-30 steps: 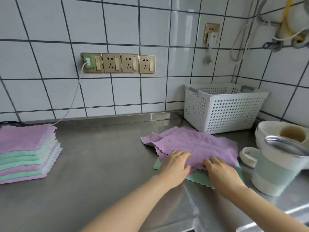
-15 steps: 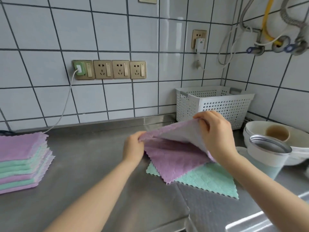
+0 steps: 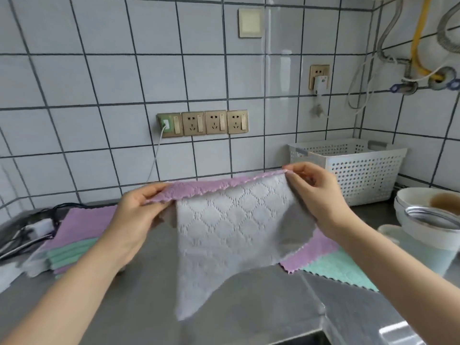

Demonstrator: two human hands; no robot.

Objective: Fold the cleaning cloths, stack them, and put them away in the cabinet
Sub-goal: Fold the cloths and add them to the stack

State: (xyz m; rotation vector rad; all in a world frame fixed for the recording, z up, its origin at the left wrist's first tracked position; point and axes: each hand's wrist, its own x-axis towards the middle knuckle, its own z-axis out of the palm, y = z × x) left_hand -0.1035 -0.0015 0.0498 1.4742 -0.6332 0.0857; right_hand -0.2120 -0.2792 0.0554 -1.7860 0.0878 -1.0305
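While both hands pinch its top corners, left hand (image 3: 135,215) and right hand (image 3: 316,192) hold purple cloth (image 3: 231,235) (grey underside showing) above steel counter (image 3: 124,307); folded stack (image 3: 72,240) sits left.

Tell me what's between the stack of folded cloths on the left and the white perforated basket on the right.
In the head view, the held cloth hangs there, pinched along its top edge by the left hand and right hand, above bare steel counter.

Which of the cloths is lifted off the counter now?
The purple cloth with the white back, held at its top corners by left hand and right hand; the others lie flat.
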